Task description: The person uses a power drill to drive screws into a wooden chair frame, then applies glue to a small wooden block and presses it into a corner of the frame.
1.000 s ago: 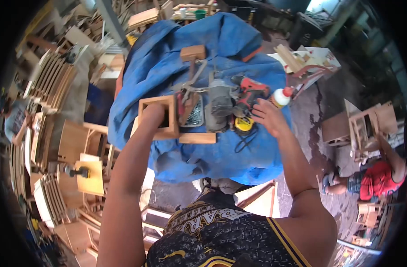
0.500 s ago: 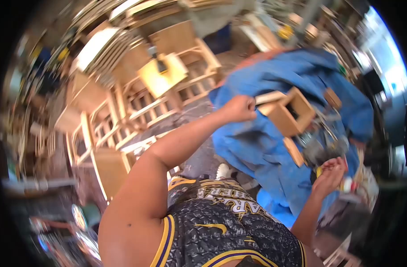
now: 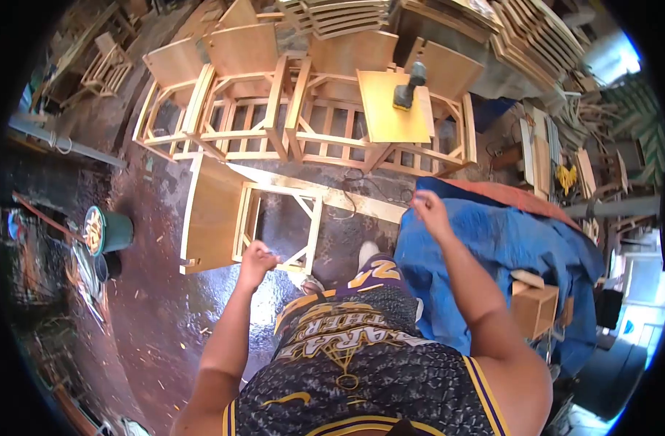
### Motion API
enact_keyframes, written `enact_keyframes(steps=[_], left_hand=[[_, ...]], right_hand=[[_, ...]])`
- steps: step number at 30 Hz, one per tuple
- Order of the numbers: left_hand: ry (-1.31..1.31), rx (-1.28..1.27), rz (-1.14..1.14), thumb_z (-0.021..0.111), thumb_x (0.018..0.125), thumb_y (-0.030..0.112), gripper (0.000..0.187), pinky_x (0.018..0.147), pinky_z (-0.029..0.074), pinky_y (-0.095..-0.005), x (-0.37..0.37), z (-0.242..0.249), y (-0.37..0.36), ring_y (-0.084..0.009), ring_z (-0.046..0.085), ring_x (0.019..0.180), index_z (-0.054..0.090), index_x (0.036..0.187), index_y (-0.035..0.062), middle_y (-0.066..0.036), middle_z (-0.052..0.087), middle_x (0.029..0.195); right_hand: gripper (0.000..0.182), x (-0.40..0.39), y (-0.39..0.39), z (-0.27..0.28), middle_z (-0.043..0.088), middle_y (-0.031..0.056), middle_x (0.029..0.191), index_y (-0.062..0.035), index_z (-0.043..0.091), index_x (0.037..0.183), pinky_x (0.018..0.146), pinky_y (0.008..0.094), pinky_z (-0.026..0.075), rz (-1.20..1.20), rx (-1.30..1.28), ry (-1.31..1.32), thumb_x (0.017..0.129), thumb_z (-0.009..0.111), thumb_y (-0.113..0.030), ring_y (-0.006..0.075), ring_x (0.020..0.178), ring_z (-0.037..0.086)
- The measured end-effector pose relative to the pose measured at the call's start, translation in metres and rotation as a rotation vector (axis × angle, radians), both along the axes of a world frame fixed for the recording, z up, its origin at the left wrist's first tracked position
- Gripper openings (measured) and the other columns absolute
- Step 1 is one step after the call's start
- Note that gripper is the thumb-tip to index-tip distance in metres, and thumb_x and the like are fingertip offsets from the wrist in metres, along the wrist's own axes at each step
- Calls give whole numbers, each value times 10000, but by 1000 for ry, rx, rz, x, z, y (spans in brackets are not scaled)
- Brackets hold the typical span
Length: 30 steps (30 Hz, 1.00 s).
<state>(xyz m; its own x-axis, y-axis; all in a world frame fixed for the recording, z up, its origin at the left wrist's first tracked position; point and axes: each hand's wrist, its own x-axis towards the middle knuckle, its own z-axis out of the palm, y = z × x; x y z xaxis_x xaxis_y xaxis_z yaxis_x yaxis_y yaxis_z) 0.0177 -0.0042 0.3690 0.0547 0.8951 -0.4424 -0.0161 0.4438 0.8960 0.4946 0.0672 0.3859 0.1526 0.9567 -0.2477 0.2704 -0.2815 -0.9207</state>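
Observation:
My left hand (image 3: 257, 264) is closed, thumb and fingers pinched together beside the near corner of a wooden chair frame (image 3: 312, 231). That chair lies on the floor with its plywood panel (image 3: 210, 221) at the left. My right hand (image 3: 430, 211) is raised over the near edge of a blue tarp (image 3: 448, 254), its fingers curled in a pinch. Whatever either hand may hold is too small to make out. Farther off, a cordless drill (image 3: 408, 91) rests on a yellowish board (image 3: 379, 116) set across the row of chair frames.
Several unfinished wooden chairs (image 3: 238, 87) stand in a row ahead. A long plank (image 3: 361, 203) lies on the floor behind the nearest chair. At left is a green bucket (image 3: 118, 231) of wood scraps. A wooden box (image 3: 530, 312) sits on the tarp at right.
My view has swung left, away from the box on the tarp. My left hand has moved from beside the box to the chair frame; my right hand has left the tools and is now raised.

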Motion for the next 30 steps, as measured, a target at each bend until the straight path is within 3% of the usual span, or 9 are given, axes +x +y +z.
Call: enact_keyframes(steps=[6, 9, 12, 15, 17, 22, 23, 29, 30], left_hand=[[19, -325, 286, 672, 810, -18, 338, 589, 490, -249, -15, -43, -13, -129, 600, 671, 541, 1121, 6, -57, 636, 755], [10, -423, 463, 644, 848, 1, 369, 640, 503, -243, 26, -42, -17, -138, 608, 731, 521, 1196, -3, -74, 646, 844], [-9, -598, 651, 592, 869, -33, 444, 685, 514, -247, 86, -34, -4, -148, 612, 790, 476, 1294, 12, -91, 638, 943], [-122, -621, 692, 557, 866, -78, 490, 733, 531, -263, 129, -46, 3, -158, 622, 827, 450, 1331, 31, -89, 634, 953], [-163, -640, 739, 559, 863, -80, 483, 773, 528, -270, 152, -53, 7, -164, 628, 852, 462, 1319, 44, -97, 638, 961], [-256, -613, 881, 572, 872, -42, 346, 791, 524, -281, 187, -67, 21, -166, 630, 871, 510, 1203, 39, -98, 644, 968], [-293, -610, 914, 571, 886, -11, 267, 794, 522, -282, 188, -74, 26, -166, 630, 876, 529, 1144, 44, -92, 646, 970], [-608, -342, 1206, 605, 914, 141, 122, 858, 493, -307, 191, -115, 85, -177, 620, 952, 578, 1027, 103, -56, 646, 1018], [-649, -257, 1281, 587, 929, 154, 128, 872, 494, -320, 188, -113, 97, -187, 618, 967, 568, 1045, 103, -55, 638, 1032]], right_hand=[[502, 71, 247, -100, 612, 82, 870, 6, 519, 1201, 536, 294, 461, -122, -80, -406, 812, 712, -246, 139, 616, 558], [660, 129, 377, -170, 658, 153, 1016, 17, 496, 1251, 908, 408, 456, -38, -150, -620, 780, 722, -385, 316, 984, 610], [735, 129, 458, -192, 520, 211, 1293, 45, 483, 1282, 1059, 386, 343, -69, 54, -774, 776, 724, -430, 323, 1204, 491], [790, 104, 489, -194, 563, 228, 1255, 96, 533, 1207, 991, 357, 417, -439, -262, -501, 768, 688, -542, 332, 1137, 554], [657, 197, 555, -321, 622, 193, 1154, 46, 565, 1179, 956, 368, 439, -466, 217, 59, 777, 723, -449, 310, 1075, 588], [360, 142, 515, -202, 644, 101, 1052, 26, 617, 1018, 773, 323, 513, -357, 304, -141, 791, 759, -215, 182, 860, 591], [384, 175, 516, -218, 628, 88, 1065, 50, 616, 1019, 833, 346, 497, -229, 158, 118, 784, 768, -213, 177, 906, 597], [286, 10, 324, -77, 637, 45, 725, -30, 616, 1051, 795, 318, 484, 685, -262, 110, 887, 629, -264, 142, 738, 604], [223, -9, 288, -86, 644, 43, 727, -43, 672, 840, 759, 325, 495, 745, -375, 243, 877, 639, -260, 143, 720, 608]])
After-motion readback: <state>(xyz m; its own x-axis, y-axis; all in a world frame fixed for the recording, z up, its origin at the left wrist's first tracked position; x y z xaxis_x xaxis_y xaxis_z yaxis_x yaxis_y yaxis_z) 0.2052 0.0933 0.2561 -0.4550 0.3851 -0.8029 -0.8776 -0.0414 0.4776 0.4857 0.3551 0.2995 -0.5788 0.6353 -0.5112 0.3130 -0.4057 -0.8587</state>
